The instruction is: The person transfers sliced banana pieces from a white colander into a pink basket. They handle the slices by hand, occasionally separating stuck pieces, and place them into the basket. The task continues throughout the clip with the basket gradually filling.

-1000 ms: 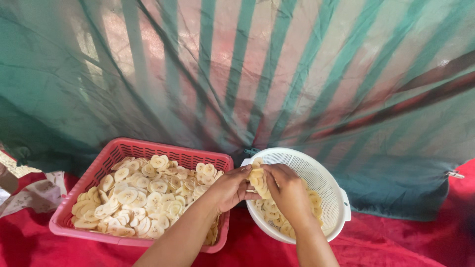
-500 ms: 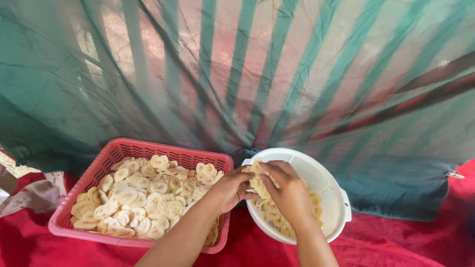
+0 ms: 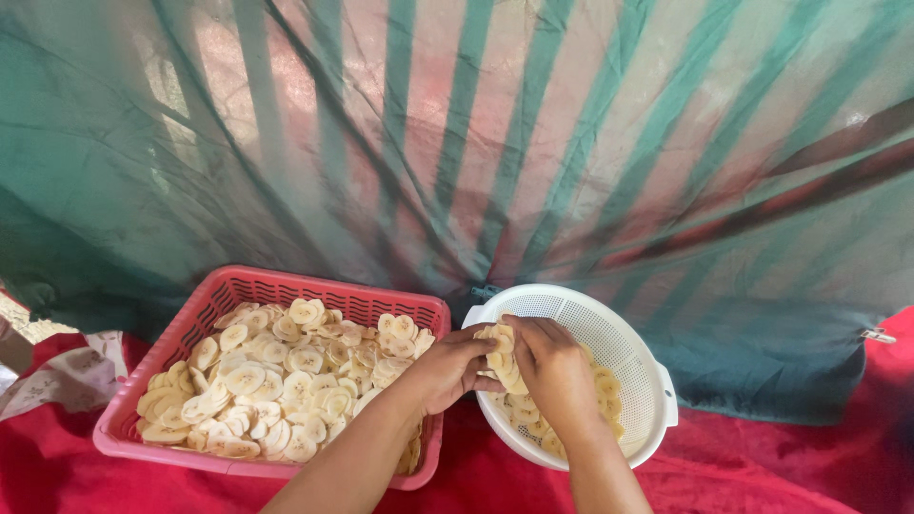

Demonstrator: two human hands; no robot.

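- The pink basket [image 3: 205, 314] at left is already heaped with pale banana slices [image 3: 276, 376].
- The left hand [image 3: 447, 366] and right hand [image 3: 552, 371], both closed in a grip on a stack of slices [image 3: 502, 357], meet over the near rim of the white colander [image 3: 628, 333], where few slices are left.
- Red cloth [image 3: 762, 466] offers room to the right; green netting [image 3: 476, 143] closes in behind.

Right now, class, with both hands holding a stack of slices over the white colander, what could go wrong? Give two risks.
1. Both hands pinch a loose stack of slices above the gap between the white colander and the red basket; some could slip onto the red cloth.
2. The colander looks tipped toward the person, so pressing on its rim might spill the slices inside.
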